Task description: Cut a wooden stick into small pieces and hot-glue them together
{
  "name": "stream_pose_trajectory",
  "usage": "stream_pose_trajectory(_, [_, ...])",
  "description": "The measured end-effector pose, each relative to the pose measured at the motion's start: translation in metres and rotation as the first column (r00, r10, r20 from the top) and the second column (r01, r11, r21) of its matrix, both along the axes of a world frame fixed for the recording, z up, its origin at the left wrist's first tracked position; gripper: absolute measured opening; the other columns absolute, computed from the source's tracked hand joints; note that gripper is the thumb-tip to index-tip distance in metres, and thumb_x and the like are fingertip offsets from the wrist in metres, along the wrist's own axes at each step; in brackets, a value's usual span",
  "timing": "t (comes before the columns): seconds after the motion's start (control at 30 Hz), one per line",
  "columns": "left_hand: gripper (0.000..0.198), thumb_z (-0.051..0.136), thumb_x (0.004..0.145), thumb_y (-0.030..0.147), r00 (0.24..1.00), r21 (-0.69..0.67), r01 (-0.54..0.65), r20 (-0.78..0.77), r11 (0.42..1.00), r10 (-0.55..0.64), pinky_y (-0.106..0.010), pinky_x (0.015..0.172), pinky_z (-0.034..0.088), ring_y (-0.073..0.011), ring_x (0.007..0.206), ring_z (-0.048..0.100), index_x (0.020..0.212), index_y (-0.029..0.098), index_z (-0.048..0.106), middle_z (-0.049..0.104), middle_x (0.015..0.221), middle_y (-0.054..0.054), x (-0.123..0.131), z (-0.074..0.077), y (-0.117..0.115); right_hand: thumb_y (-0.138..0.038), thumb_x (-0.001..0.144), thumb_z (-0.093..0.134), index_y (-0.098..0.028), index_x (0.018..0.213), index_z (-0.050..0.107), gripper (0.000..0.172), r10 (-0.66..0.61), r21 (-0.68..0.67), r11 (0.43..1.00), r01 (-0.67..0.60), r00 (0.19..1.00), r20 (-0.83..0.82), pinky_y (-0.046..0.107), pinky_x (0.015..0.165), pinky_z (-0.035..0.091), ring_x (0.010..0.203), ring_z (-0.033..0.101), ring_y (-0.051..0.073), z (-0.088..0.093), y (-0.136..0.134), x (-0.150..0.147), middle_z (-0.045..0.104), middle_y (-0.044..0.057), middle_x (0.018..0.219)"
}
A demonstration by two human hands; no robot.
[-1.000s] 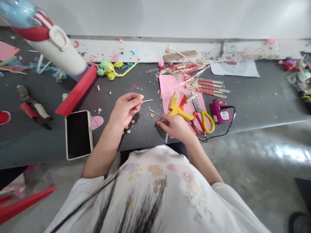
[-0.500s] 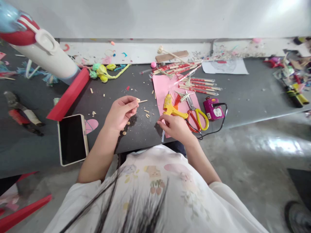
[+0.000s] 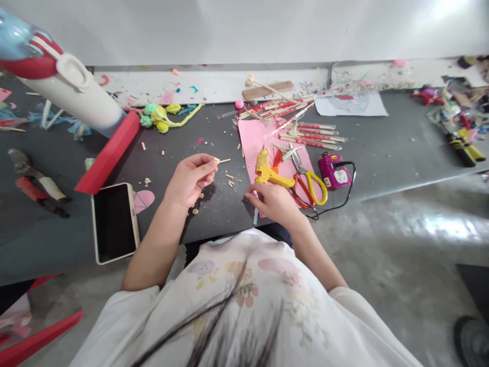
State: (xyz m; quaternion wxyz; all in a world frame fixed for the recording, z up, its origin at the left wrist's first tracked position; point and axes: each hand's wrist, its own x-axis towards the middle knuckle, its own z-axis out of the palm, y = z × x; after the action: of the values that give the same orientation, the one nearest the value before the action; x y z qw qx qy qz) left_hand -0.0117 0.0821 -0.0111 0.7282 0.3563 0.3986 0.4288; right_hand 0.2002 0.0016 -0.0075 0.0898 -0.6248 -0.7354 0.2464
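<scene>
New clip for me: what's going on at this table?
A person's left hand pinches a short thin stick above the dark table. The right hand is beside a yellow glue gun; whether they touch is unclear. The glue gun lies on pink paper, near scissors. Small cut bits lie between the hands.

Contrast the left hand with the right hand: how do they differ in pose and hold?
The left hand pinches a thin wooden stick; whether the right hand holds anything, I cannot tell. The left hand is over the dark tabletop; the right hand is partly over pink paper, by the yellow glue gun. The left hand points rightward, the right hand leftward. Both are bare, with curled fingers.
</scene>
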Motion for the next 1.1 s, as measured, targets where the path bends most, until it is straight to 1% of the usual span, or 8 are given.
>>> stream_pose_trajectory(0.27, [0.014, 0.078, 0.064, 0.022, 1.0, 0.01, -0.004, -0.008, 1.0, 0.004, -0.014, 0.039, 0.026, -0.0013, 0.046, 0.045, 0.07, 0.015, 0.068, 0.058, 0.062, 0.001, 0.0, 0.0, 0.0, -0.031, 0.091, 0.05, -0.02, 0.089, 0.064, 0.019, 0.0, -0.05, 0.999, 0.0, 1.0, 0.002, 0.024, 0.055, 0.028, 0.06, 0.057, 0.013, 0.003, 0.0, -0.004, 0.067, 0.002, 0.069])
stream_pose_trajectory(0.57, [0.017, 0.08, 0.062, 0.025, 1.0, 0.01, -0.002, -0.03, 1.0, 0.002, -0.016, 0.04, 0.026, -0.002, 0.046, 0.044, 0.069, 0.016, 0.067, 0.058, 0.062, 0.002, 0.0, 0.003, -0.001, -0.031, 0.091, 0.05, -0.02, 0.09, 0.066, 0.019, 0.022, -0.025, 0.999, -0.022, 1.0, 0.003, 0.024, 0.055, 0.03, 0.06, 0.057, 0.014, -0.002, -0.002, -0.005, 0.066, 0.001, 0.066])
stream_pose_trajectory(0.67, [0.017, 0.081, 0.061, 0.026, 0.999, 0.011, -0.011, -0.04, 1.0, 0.011, -0.017, 0.039, 0.025, -0.0019, 0.045, 0.043, 0.067, 0.016, 0.068, 0.059, 0.061, 0.001, 0.0, 0.003, -0.002, -0.033, 0.091, 0.051, -0.02, 0.091, 0.066, 0.019, -0.023, 0.042, 0.999, 0.023, 1.0, 0.002, 0.025, 0.058, 0.034, 0.062, 0.059, 0.015, -0.003, -0.001, -0.001, 0.065, 0.001, 0.066])
stream_pose_trajectory(0.77, [0.018, 0.083, 0.058, 0.027, 0.999, 0.02, -0.014, -0.05, 1.0, 0.015, -0.017, 0.039, 0.023, -0.0019, 0.043, 0.042, 0.064, 0.016, 0.07, 0.06, 0.058, 0.0, 0.001, 0.003, -0.002, -0.034, 0.09, 0.051, -0.02, 0.095, 0.065, 0.02, -0.149, 0.18, 0.973, 0.144, 0.989, 0.012, 0.026, 0.063, 0.039, 0.067, 0.06, 0.016, -0.004, 0.002, 0.009, 0.067, 0.003, 0.077])
stream_pose_trajectory(0.83, [0.019, 0.084, 0.057, 0.028, 0.998, 0.016, -0.011, -0.062, 1.0, 0.012, -0.018, 0.038, 0.021, -0.0019, 0.042, 0.041, 0.064, 0.016, 0.071, 0.061, 0.057, -0.001, 0.001, 0.003, -0.003, -0.032, 0.089, 0.052, -0.019, 0.098, 0.065, 0.02, -0.227, 0.26, 0.944, 0.203, 0.972, 0.066, 0.029, 0.067, 0.042, 0.075, 0.061, 0.019, -0.004, 0.004, 0.019, 0.068, 0.007, 0.09])
stream_pose_trajectory(0.93, [0.021, 0.086, 0.054, 0.029, 0.997, 0.003, -0.016, -0.074, 1.0, 0.016, -0.018, 0.037, 0.02, -0.0015, 0.04, 0.039, 0.062, 0.017, 0.072, 0.062, 0.055, -0.001, 0.002, 0.004, -0.004, -0.028, 0.085, 0.053, -0.017, 0.107, 0.063, 0.027, -0.288, 0.326, 0.922, 0.208, 0.932, 0.22, 0.037, 0.076, 0.044, 0.091, 0.059, 0.028, -0.004, 0.006, 0.032, 0.064, 0.013, 0.101])
stream_pose_trajectory(1.03, [0.023, 0.087, 0.051, 0.03, 0.997, -0.006, -0.017, -0.074, 1.0, 0.017, -0.018, 0.036, 0.019, -0.0012, 0.038, 0.039, 0.061, 0.017, 0.072, 0.063, 0.054, -0.002, 0.002, 0.004, -0.004, -0.026, 0.083, 0.054, -0.016, 0.114, 0.061, 0.033, -0.311, 0.311, 0.927, 0.208, 0.891, 0.33, 0.042, 0.079, 0.043, 0.097, 0.055, 0.032, -0.006, 0.006, 0.038, 0.061, 0.016, 0.105])
stream_pose_trajectory(1.1, [0.023, 0.088, 0.05, 0.031, 0.997, -0.008, -0.013, -0.074, 1.0, 0.012, -0.018, 0.036, 0.019, -0.0011, 0.037, 0.038, 0.06, 0.017, 0.073, 0.063, 0.053, -0.002, 0.001, 0.004, -0.004, -0.025, 0.083, 0.054, -0.015, 0.113, 0.062, 0.033, -0.292, 0.271, 0.941, 0.201, 0.887, 0.358, 0.043, 0.08, 0.043, 0.096, 0.054, 0.033, -0.009, 0.006, 0.039, 0.061, 0.017, 0.105])
